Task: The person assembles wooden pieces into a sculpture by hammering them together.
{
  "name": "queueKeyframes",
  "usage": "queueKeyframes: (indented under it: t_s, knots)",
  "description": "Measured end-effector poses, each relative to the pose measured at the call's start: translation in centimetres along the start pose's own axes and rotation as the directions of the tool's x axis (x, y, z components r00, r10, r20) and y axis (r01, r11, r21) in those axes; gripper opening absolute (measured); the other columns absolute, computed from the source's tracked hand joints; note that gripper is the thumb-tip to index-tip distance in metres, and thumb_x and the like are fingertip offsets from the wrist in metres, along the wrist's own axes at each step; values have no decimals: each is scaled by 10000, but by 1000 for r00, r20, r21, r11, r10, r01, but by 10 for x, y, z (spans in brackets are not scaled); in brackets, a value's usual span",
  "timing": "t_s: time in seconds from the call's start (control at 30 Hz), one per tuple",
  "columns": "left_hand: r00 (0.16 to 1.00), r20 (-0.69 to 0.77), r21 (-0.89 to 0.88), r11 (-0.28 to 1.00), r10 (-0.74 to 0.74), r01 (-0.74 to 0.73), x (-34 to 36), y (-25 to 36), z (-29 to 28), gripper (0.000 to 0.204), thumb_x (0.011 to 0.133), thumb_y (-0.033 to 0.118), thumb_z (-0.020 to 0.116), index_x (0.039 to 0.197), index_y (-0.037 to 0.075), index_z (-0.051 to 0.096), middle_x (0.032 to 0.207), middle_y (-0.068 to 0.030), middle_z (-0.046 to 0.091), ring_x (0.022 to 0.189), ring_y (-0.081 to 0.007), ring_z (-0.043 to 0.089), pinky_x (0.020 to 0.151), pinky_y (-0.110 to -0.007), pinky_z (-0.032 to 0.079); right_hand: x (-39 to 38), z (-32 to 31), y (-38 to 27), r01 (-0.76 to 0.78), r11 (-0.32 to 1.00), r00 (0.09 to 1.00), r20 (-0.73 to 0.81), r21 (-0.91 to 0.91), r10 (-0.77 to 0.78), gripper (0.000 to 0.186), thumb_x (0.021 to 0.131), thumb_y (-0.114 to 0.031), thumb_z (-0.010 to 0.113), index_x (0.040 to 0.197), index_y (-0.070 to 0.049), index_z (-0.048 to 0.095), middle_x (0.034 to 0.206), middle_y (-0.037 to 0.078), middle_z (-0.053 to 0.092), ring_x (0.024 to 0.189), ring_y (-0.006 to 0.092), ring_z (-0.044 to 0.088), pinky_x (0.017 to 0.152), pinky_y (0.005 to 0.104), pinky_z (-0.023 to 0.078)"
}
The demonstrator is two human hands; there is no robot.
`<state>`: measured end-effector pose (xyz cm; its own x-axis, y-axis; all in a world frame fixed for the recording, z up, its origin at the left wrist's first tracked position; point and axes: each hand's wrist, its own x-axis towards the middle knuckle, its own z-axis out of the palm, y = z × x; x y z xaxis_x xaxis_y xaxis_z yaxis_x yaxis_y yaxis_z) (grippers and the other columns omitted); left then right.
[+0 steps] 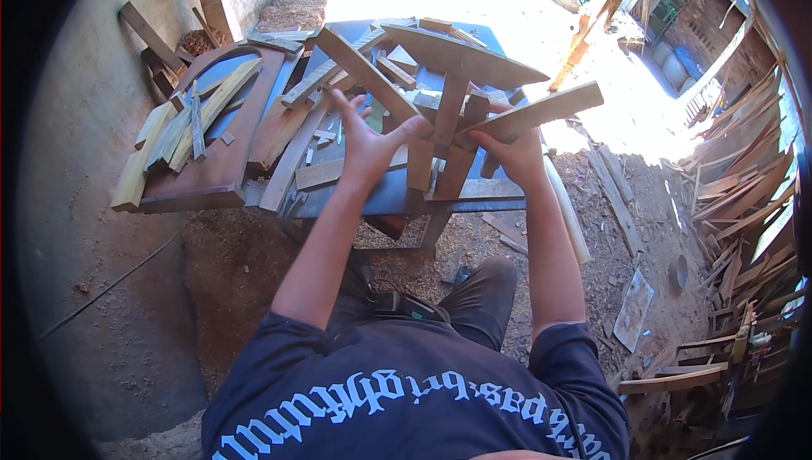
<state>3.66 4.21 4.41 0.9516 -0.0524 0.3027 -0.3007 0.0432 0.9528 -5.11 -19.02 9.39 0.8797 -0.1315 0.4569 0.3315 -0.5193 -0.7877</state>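
A wooden assembly of joined boards [449, 113] stands tilted over the work table in front of me. It has a broad pointed top board [465, 54], a slanted left board [364, 71] and a slanted right board [550, 112], with short ends pointing down toward me. My right hand [513, 154] grips it by the right board, thumb in front and fingers mostly hidden behind. My left hand [370, 145] is open at its left side, fingers spread and thumb reaching to the lower end of the left board; whether the thumb touches is unclear.
Loose wooden strips [317, 174] and offcuts cover the blue-topped table [330, 202]. At the left lies a brown arched panel [190, 185] with pale strips [211, 113] on it, beside a wall [110, 206]. Stacked slats [753, 198] line the right. Planks [617, 198] lie on the ground.
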Motion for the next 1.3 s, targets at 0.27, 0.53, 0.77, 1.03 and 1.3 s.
queueKeyframes:
  t_s: [0.27, 0.53, 0.77, 1.03, 1.3]
  knots:
    - [887, -57, 711, 642, 457, -285, -30, 44, 37, 1277, 770, 644, 793, 1572, -35, 68, 1512, -277, 244, 1429, -473, 262, 1131, -659, 230, -8, 4, -15, -143, 989, 989, 32, 39, 142, 513, 811, -144, 867, 1257, -15, 647, 957, 67, 765, 883, 129, 725, 762, 279, 565]
    - [982, -103, 330, 937, 158, -116, -26, 29, 52, 1660, 568, 746, 877, 1578, -36, -183, 1631, -365, 82, 1537, -479, 147, 1165, -748, 101, -14, 10, -10, -186, 981, 982, 27, 52, 185, 504, 817, -121, 861, 1257, -38, 629, 913, 65, 746, 803, 131, 723, 658, 272, 566]
    - [967, -152, 202, 964, 206, -173, -13, 17, 53, 1573, 607, 623, 929, 1576, -81, -89, 1564, -403, 185, 1497, -480, 245, 1244, -474, 233, -11, 12, -5, -111, 988, 994, 1, 110, 111, 476, 818, -89, 856, 1240, -39, 639, 852, 71, 739, 538, 100, 643, 418, 248, 456]
    - [935, -119, 142, 937, 336, -319, -9, 1, 48, 1520, 671, 528, 927, 1563, -111, -124, 1620, -353, 61, 1553, -419, 67, 1273, -467, 91, -13, 14, -7, -31, 999, 999, 19, 32, 31, 425, 813, -129, 873, 1178, -64, 666, 812, 34, 726, 555, 78, 627, 442, 242, 452]
    - [929, -119, 184, 927, 352, -328, -8, 0, 41, 1558, 665, 578, 922, 1546, -140, -143, 1606, -374, 67, 1546, -440, 64, 1268, -481, 89, -6, 16, -6, -118, 992, 991, 67, 55, 114, 463, 805, -111, 870, 1209, -45, 652, 887, 56, 732, 671, 107, 686, 527, 260, 521]
